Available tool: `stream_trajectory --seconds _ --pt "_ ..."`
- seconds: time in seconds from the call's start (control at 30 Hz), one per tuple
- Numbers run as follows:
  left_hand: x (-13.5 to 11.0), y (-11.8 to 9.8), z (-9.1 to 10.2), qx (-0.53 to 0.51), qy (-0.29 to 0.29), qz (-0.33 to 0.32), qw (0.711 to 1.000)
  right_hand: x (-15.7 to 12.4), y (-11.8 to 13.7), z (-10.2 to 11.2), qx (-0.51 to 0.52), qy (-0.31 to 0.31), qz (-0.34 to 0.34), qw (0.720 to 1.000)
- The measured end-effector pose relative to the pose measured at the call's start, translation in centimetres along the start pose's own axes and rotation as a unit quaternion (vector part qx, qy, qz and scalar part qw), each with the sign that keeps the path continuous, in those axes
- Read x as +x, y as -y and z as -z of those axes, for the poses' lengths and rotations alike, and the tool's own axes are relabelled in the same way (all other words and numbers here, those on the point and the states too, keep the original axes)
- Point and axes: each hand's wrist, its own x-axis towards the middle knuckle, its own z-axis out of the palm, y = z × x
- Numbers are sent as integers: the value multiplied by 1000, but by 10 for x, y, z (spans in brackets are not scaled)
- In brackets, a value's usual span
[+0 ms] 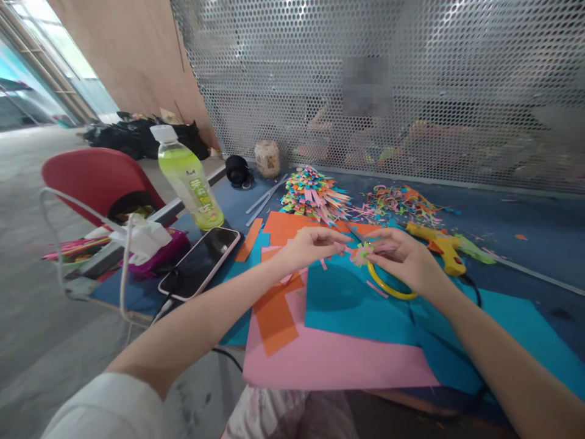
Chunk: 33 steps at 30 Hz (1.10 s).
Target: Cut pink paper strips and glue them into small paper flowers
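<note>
My right hand [404,256] pinches a small folded paper piece [362,253], light green and pink, over the blue table [525,225]. My left hand [315,244] reaches in from the left, its fingertips closed on a thin pink paper strip [343,249] right beside that piece. Under both hands lie teal [347,299], orange [276,314] and pink paper sheets [333,360]. A yellow scissor handle loop [388,288] shows below my right hand.
A pile of colourful folded strips [313,194] and paper scraps [402,201] lie behind the hands. A yellow glue gun [441,247] is at the right. A phone [201,262], green drink bottle [189,177] and red chair [98,180] stand left. Behind the mesh screen [411,79] sits another person.
</note>
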Motion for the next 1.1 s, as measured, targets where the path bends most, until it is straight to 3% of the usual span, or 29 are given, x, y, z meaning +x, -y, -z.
stream_trajectory --seconds 0.33,1.1 --pt "-1 1 -2 -5 31 15 999 0 1 0 -7 1 6 1000" --pt "-2 -3 -3 -20 12 6 1000 0 0 -3 -2 -11 -1 1000"
